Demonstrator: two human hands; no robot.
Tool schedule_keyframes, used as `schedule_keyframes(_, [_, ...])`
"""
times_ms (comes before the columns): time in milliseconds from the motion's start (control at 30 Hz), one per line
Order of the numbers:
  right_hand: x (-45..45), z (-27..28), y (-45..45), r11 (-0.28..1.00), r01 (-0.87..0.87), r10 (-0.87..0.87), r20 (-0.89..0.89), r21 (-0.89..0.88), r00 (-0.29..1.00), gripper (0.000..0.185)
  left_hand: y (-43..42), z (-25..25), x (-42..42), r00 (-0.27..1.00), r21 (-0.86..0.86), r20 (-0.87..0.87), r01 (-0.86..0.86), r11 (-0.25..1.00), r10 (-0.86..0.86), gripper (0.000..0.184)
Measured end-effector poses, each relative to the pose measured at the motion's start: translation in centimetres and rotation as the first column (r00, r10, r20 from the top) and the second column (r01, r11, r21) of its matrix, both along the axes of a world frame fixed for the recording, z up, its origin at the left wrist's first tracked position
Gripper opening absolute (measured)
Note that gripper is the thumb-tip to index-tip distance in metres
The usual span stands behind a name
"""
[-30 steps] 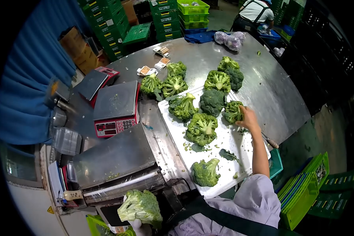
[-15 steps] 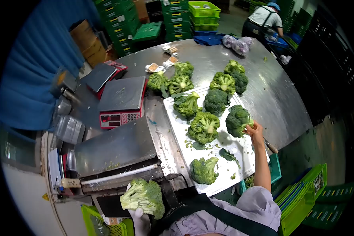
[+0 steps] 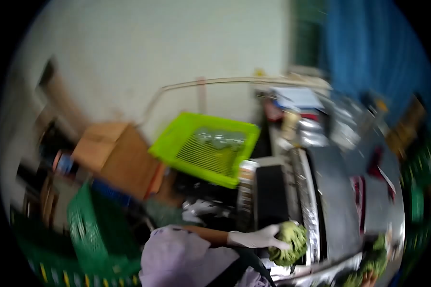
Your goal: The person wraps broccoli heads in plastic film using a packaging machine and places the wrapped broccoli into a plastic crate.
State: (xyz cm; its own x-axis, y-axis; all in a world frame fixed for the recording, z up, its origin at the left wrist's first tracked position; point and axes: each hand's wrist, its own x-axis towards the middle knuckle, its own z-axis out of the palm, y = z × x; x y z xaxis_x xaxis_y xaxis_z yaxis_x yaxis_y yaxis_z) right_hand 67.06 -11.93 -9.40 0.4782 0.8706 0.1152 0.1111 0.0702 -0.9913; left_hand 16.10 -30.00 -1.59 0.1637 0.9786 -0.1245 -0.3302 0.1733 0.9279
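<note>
My left hand (image 3: pixel 256 237), in a white glove, grips a head of broccoli (image 3: pixel 292 243) with thumb and fingers around it. The broccoli is held above the edge of the wrapping machine with the dark panel (image 3: pixel 271 196). At the lower right edge, my bare right hand (image 3: pixel 369 278) is only partly visible and blurred. Its fingers are closed against a broccoli head (image 3: pixel 352 279). More broccoli (image 3: pixel 375 260) lies just beyond that hand. Motion blur softens the whole view.
A lime-green crate (image 3: pixel 177 153) with clear plastic packs stands beyond the machine. Left of it are a cardboard box (image 3: pixel 112 155) and a dark green crate (image 3: pixel 93 229). The metal plate (image 3: pixel 333 191) and red-edged scales (image 3: pixel 358 201) are at right. A wall and blue curtain stand behind.
The view has swung left, from the white board of broccoli to the wall and crates. My left hand still holds its broccoli; my right hand now shows only at the lower right edge.
</note>
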Motion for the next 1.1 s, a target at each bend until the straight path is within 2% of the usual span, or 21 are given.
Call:
schedule_keyframes(100, [-7.8,2.5,10.0,0.987,-0.161,0.158,0.213,-0.003,0.964,0.047,-0.8,-0.6,-0.7,0.978,-0.027,0.190,-0.084,0.996,0.088,0.079])
schedule_keyframes(200, [-15.1,3.3,19.0,0.946,-0.320,0.312,0.388,-0.045,0.867,0.051,-2.2,-1.3,-1.6,0.946,-0.076,0.262,-0.176,0.982,0.190,0.079])
schedule_keyframes(233, [-17.3,3.0,21.7,0.932,-0.355,0.348,0.435,-0.068,0.830,0.052,-2.3,-2.1,-1.8,0.930,-0.095,0.294,-0.203,0.975,0.222,0.088])
schedule_keyframes(267, [-19.4,2.8,24.2,0.919,-0.383,0.378,0.473,-0.090,0.796,0.053,-2.6,-2.3,-2.0,0.920,-0.097,0.310,-0.222,0.970,0.241,0.086])
schedule_keyframes(367, [-23.3,1.3,30.6,0.893,-0.412,0.436,0.567,-0.179,0.699,0.057,-3.0,-3.0,-2.7,0.893,-0.090,0.341,-0.278,0.956,0.292,0.084])
schedule_keyframes(433, [-25.0,0.3,33.6,0.883,-0.402,0.460,0.611,-0.240,0.645,0.060,-2.8,-3.4,-3.2,0.914,-0.104,0.252,-0.302,0.948,0.319,0.083])
schedule_keyframes(567, [-24.9,-1.2,36.9,0.887,-0.339,0.460,0.676,-0.314,0.576,0.065,-2.1,-3.6,-4.0,0.916,-0.156,0.242,-0.289,0.944,0.321,0.083])
schedule_keyframes(633, [-23.8,-1.7,38.1,0.891,-0.313,0.453,0.694,-0.329,0.559,0.068,-1.6,-4.2,-4.1,0.910,-0.097,0.249,-0.318,0.943,0.332,0.083])
schedule_keyframes(733, [-17.8,-2.5,38.9,0.907,-0.259,0.421,0.702,-0.331,0.575,0.072,-1.1,-2.8,-4.6,0.944,-0.051,0.151,-0.290,0.956,0.295,0.079])
schedule_keyframes(833, [-8.3,-2.5,35.4,0.935,-0.132,0.336,0.705,-0.329,0.625,0.076,-0.8,-1.2,-5.1,0.970,-0.078,0.012,-0.242,0.967,0.243,0.072])
schedule_keyframes(867, [-8.1,-2.3,34.4,0.937,-0.091,0.316,0.705,-0.339,0.635,0.077,-0.8,-2.3,-4.9,0.965,-0.131,0.096,-0.231,0.964,0.244,0.069])
schedule_keyframes(900, [-7.7,-1.9,32.9,0.938,-0.039,0.288,0.708,-0.346,0.645,0.079,-1.2,-3.0,-5.3,0.981,-0.221,-0.007,-0.191,0.956,0.195,0.066])
schedule_keyframes(967, [-7.6,-0.2,29.7,0.938,0.070,0.215,0.728,-0.340,0.651,0.082,-0.7,-2.5,-5.5,0.977,-0.191,0.042,-0.198,0.961,0.210,0.075])
schedule_keyframes(1000, [-7.3,-0.6,29.0,0.999,0.039,-0.037,0.817,0.018,0.575,0.089,-0.7,-2.8,-5.6,0.971,-0.203,0.042,-0.222,0.954,0.235,0.077])
schedule_keyframes(1033, [-6.6,-0.5,29.2,0.991,0.128,-0.109,0.823,0.044,0.558,0.087,-0.4,-3.1,-5.3,0.968,-0.161,0.054,-0.235,0.959,0.246,0.078])
schedule_keyframes(1067, [-7.7,2.0,27.4,0.988,0.152,-0.084,0.816,-0.004,0.571,0.087,-0.4,-3.2,-5.2,0.956,-0.123,0.061,-0.278,0.953,0.287,0.079])
schedule_keyframes(1100, [-8.7,4.4,26.5,0.985,0.164,-0.054,0.801,-0.055,0.596,0.085,-0.4,-2.8,-5.5,0.956,-0.117,-0.039,-0.293,0.949,0.290,0.075])
